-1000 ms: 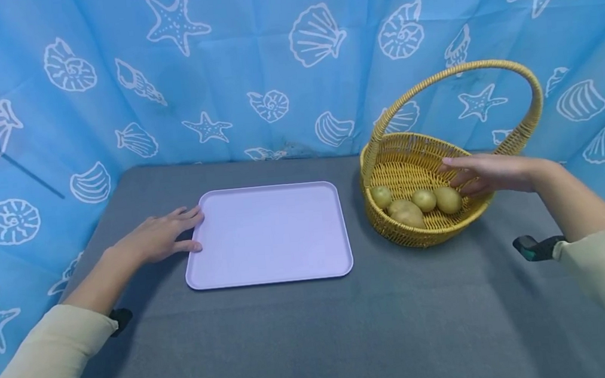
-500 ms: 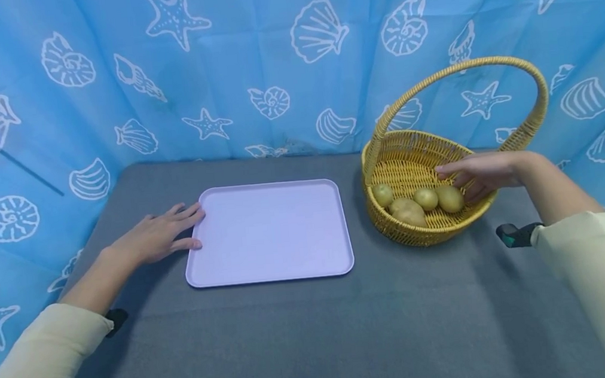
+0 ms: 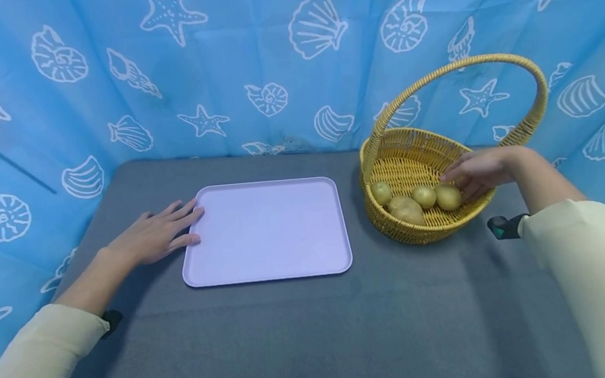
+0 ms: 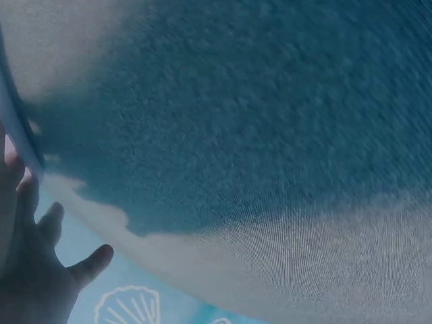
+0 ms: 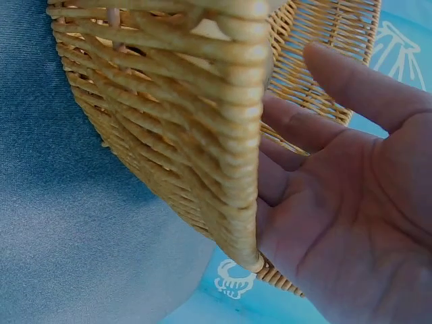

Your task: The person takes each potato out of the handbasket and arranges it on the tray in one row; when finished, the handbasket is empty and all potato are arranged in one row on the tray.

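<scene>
Left hand (image 3: 152, 235): unclenched, resting on left rim of tray (image 3: 268, 234), seemingly light, stiff. Basket (image 3: 420, 237): rightmost potato (image 3: 448, 197) inside, likely firm, slightly slick; I'd grip its middle. Right hand (image 3: 481, 171): loose, at that potato; whether touching, I cannot tell.

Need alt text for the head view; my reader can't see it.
Right hand reaches into a yellow wicker basket holding potato-like items; left hand rests at a lilac tray's left edge. Gray table, blue curtain behind.
</scene>
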`<state>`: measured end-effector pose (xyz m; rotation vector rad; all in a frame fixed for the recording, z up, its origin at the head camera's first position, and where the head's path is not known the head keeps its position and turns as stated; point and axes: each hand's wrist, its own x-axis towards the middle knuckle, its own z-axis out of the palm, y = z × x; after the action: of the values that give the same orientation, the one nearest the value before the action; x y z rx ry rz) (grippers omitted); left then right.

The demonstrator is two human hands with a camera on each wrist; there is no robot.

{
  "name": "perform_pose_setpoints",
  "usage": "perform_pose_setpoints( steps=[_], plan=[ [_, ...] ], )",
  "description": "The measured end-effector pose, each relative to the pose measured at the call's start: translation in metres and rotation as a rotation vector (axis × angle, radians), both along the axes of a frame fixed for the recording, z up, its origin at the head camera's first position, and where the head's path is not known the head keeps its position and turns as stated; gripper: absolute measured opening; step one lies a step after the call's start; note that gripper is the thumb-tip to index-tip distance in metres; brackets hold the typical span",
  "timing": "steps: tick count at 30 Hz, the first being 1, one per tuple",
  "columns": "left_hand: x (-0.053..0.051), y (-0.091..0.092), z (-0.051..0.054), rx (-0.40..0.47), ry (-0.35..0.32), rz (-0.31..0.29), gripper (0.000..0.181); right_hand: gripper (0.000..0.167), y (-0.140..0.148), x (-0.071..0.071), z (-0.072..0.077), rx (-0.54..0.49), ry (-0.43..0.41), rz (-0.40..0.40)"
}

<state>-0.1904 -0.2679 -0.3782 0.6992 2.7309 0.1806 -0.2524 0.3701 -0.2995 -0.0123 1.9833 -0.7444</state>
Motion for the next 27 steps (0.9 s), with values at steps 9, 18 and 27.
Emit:
perform_pose_setpoints(
  steps=[9,18,27],
  plan=[
    [0.0004,0.0037,0.0065,-0.025,0.011,-0.009,0.079,0.068,0.0006,-0.0027,-0.0014,0.011,0.016,0.017],
    [-0.0006,0.0025,0.0012,-0.013,-0.008,0.002,0.080,0.070,0.0003,-0.0028,-0.0036,0.017,0.015,-0.001],
    [-0.0002,0.0024,0.0026,-0.009,-0.008,0.003,0.079,0.065,0.0000,-0.0037,0.0008,0.002,0.094,0.077]
  ],
)
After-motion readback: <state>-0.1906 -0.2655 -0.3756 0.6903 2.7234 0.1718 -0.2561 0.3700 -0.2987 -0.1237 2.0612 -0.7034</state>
